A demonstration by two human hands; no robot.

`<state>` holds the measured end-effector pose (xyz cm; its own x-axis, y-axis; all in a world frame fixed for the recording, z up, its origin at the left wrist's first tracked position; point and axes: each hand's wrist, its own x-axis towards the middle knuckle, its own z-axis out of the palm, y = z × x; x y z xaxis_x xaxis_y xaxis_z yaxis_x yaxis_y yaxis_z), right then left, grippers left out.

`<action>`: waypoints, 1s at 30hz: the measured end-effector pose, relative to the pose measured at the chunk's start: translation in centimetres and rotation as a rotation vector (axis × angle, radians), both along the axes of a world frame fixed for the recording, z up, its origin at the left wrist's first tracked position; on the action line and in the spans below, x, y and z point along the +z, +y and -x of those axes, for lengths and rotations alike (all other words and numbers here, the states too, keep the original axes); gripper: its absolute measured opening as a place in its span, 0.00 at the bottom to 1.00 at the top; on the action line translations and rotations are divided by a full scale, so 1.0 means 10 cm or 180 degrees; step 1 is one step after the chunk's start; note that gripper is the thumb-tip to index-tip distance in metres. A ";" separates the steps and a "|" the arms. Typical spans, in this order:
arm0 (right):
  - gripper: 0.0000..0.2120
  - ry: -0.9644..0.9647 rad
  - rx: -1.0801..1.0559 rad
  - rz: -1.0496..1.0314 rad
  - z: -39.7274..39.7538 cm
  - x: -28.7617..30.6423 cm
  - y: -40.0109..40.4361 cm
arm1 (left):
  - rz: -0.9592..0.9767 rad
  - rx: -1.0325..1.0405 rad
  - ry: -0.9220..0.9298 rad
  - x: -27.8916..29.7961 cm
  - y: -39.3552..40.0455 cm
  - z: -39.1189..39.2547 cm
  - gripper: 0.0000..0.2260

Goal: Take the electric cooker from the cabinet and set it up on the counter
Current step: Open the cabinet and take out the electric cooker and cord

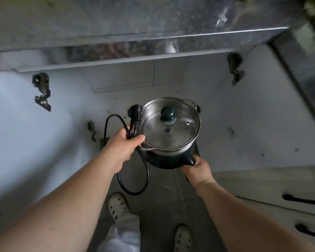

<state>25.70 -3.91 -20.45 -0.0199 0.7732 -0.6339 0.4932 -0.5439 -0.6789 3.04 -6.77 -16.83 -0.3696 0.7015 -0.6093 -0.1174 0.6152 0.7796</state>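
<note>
The electric cooker (168,160) is a dark green pot with a steel steamer tier and a glass lid (171,128) with a dark knob. It hangs in the air in front of the open cabinet (135,79), below the counter (135,20). My right hand (195,169) grips its dark side handle at the lower right. My left hand (123,144) holds the steamer's left rim together with the black power cord (133,171). The plug (134,110) sticks up past my fingers and the cord's loop dangles below.
Both white cabinet doors (25,133) (253,115) stand open to left and right, with metal hinges on them. White drawers with black handles (302,199) are at the lower right. My feet in white shoes (116,206) stand on the grey tiled floor.
</note>
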 end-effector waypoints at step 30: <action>0.06 0.0633 0.0577 -0.1333 0.36 3.29 0.45 | -0.1481 0.0631 0.0625 3.51 0.07 0.19 0.09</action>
